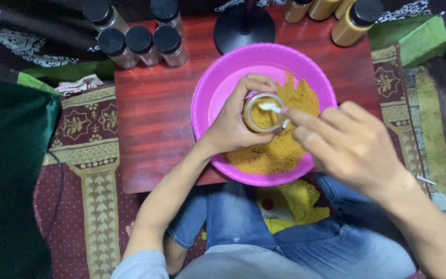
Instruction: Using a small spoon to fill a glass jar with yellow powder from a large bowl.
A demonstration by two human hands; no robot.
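A pink plastic bowl [218, 88] holding yellow-orange powder [277, 152] sits on a small red-brown wooden table [153, 111]. My left hand [231, 124] is wrapped around a small clear jar [263, 112], held upright over the bowl and partly filled with the powder. My right hand [349, 144] pinches a small white spoon [271, 108] whose tip is inside the jar's mouth. The spoon's handle is mostly hidden by my fingers.
Several black-capped jars [140, 44] stand at the table's back left, and capped jars of yellow powder [354, 23] at the back right. A black round stand base [243, 26] sits behind the bowl. Patterned rug and a green cushion [11, 170] lie left.
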